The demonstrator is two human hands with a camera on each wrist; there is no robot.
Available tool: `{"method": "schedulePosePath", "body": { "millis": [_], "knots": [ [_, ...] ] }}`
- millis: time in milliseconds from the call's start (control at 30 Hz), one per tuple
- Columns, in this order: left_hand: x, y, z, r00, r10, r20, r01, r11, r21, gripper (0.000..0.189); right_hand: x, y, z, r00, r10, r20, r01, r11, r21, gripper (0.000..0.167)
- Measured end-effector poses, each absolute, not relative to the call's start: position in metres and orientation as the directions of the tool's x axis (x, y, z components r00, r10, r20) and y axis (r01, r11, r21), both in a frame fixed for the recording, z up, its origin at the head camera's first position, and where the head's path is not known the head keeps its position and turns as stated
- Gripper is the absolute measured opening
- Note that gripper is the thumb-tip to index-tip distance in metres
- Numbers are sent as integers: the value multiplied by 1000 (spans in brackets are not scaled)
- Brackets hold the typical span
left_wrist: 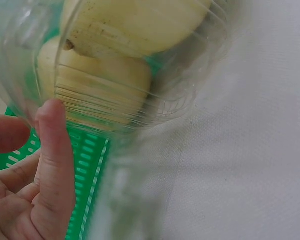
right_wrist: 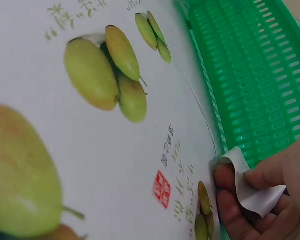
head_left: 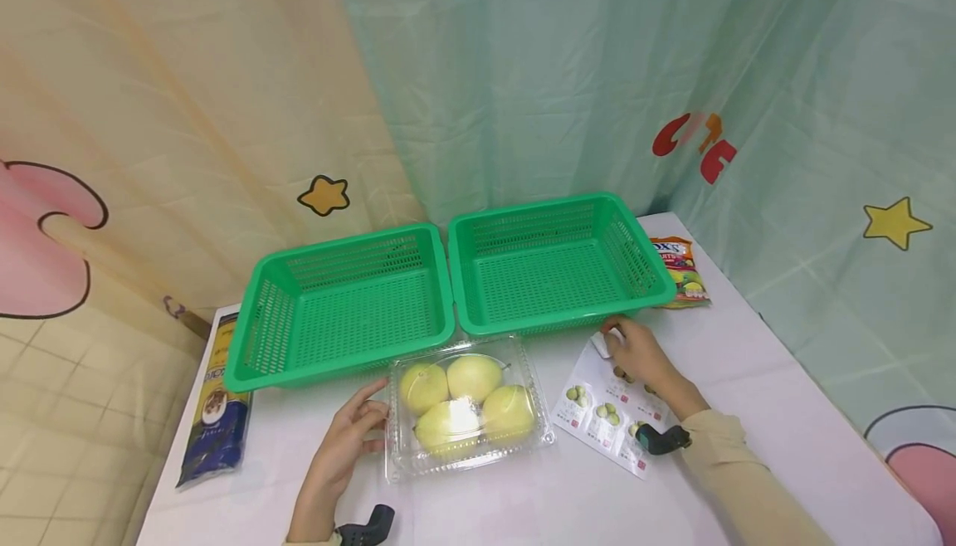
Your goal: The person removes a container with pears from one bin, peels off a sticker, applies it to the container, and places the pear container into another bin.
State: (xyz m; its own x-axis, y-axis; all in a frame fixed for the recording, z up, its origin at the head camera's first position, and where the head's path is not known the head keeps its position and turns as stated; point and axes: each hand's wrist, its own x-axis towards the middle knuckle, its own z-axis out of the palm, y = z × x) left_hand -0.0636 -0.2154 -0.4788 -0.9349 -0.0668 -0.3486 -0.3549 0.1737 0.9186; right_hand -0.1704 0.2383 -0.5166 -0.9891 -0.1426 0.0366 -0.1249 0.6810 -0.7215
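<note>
A clear plastic clamshell box (head_left: 398,455) with several yellow-green pears (head_left: 474,377) inside lies at the front middle. My left hand (head_left: 339,438) is at its left side, fingers reaching to the wall. In the left wrist view, the thumb (left_wrist: 52,135) stands upright with its tip at the box's edge. My right hand (head_left: 641,355) pinches the curled-up far corner of a white sticker sheet (head_left: 593,434) printed with pears and small red marks. That corner (right_wrist: 250,192) is folded over between thumb and fingers in the right wrist view.
Two green plastic baskets (head_left: 339,358) (head_left: 560,323) stand side by side at the back. A blue and yellow bag (head_left: 217,421) lies beside the left basket. A colourful candy bag (head_left: 683,272) is partly behind the right one. Curtains (head_left: 523,98) hang behind the white table (head_left: 478,513).
</note>
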Motion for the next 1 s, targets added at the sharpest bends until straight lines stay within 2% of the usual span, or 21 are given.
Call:
{"method": "schedulePosePath", "body": {
  "millis": [233, 533, 667, 1000],
  "knots": [
    [-62, -215, -477, -933, -63, -353, -359, 186, 915, 54, -166, 243, -509, -991, -134, -10, -83, 665, -742, 31],
    [-63, -217, -477, -933, -66, -354, -360, 196, 912, 54, -151, 235, -489, -971, -232, 55, -202, 677, -708, 19],
    [-62, -218, -475, -934, -68, -349, -356, 194, 914, 53, -145, 227, -479, -971, -233, 52, -202, 682, -702, 19],
    [-60, -225, -474, -938, -67, -341, -347, 142, 927, 51, -133, 206, -455, -959, -244, 143, -272, 651, -709, 15]
  ]
}}
